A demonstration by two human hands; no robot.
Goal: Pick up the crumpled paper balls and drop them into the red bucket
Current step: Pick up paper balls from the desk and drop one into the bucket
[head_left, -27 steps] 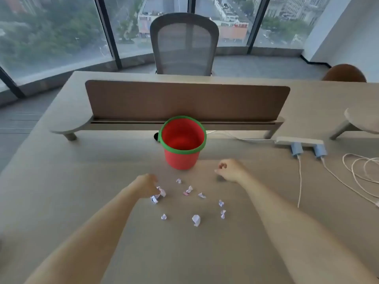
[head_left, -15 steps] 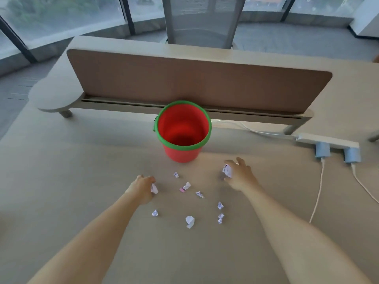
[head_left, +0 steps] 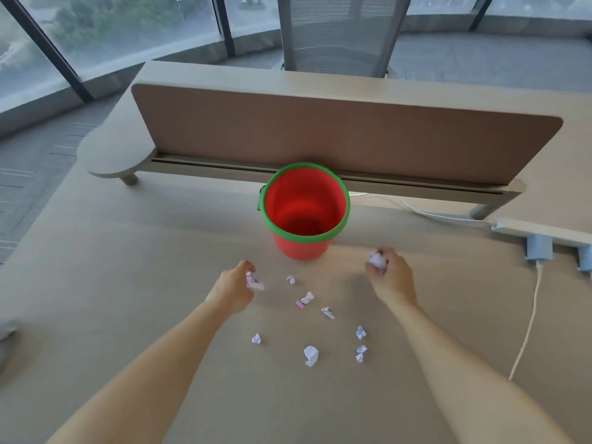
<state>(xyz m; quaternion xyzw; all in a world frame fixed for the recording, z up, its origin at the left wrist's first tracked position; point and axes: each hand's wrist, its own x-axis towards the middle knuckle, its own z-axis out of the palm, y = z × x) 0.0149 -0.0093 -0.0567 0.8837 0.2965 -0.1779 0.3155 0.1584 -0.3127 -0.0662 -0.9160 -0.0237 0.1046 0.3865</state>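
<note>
Both hands have risen toward the red bucket (head_left: 304, 216) since half a second ago, each carrying a paper ball. The right hand (head_left: 389, 277) curls its fingers around one just right of the bucket; the left hand (head_left: 235, 285) pinches another below-left. Seven scraps (head_left: 310, 355) lie on the table (head_left: 128, 283) before the bucket, awaiting collection.

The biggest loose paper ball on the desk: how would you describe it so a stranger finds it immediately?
Start at the red bucket and come straight toward the camera, past the small scraps. The ball lies nearest the viewer, between both forearms. It is plain white and clearly larger than the others.
</note>
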